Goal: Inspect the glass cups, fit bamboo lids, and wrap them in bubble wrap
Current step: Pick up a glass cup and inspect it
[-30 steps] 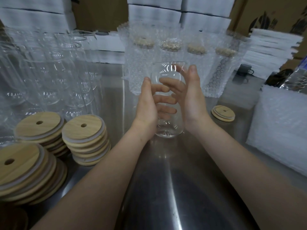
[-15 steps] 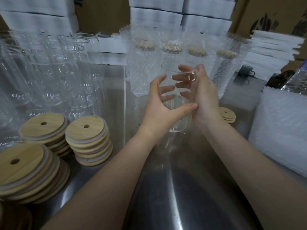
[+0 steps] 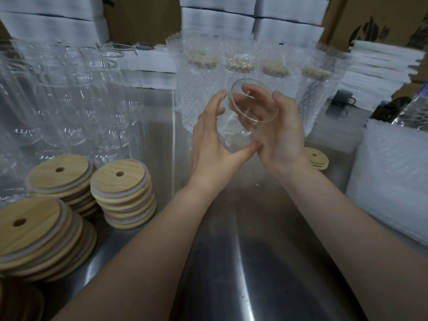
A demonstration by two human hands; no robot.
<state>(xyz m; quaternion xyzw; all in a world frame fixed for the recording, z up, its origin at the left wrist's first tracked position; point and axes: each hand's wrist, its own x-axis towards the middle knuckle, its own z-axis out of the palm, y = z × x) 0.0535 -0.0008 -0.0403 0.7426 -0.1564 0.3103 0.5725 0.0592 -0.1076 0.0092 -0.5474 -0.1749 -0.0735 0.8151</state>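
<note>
The left hand [image 3: 213, 140] and the right hand [image 3: 281, 137] grip one glass cup [image 3: 240, 129] between them, raised above the bench [image 3: 231, 262] and clear of it. The cup is tilted, its open mouth turned up and toward the camera and its base pointing down and away. The left hand lies along the cup's left side with fingers gently curved, the fingertips [image 3: 221, 96] at the rim, and the thumb stretches rightward beneath the cup until its tip meets the heel of the right palm. The right hand cups the glass from the right and behind: its thumb stands up beside the rim, and its fingers, curled round the far side, show through the clear wall. Neither hand is flat or slack; both close on the cup.

The stainless-steel bench fills the lower middle. White boxes [image 3: 220, 19] are stacked along the back. A thick pile of bubble wrap sheets [image 3: 393, 181] sits at the right edge. A crowd of bare glass cups [image 3: 69, 100] stands at the left. Behind the hands is a row of wrapped cups [image 3: 203, 93], each in bubble wrap with a lid showing through the top. Three stacks of bamboo lids [image 3: 120, 188], each lid with a small hole, stand at the near left, and a short stack of lids [image 3: 318, 158] lies just right of the right wrist. A dark mug [image 3: 342, 101] stands at the far right.
</note>
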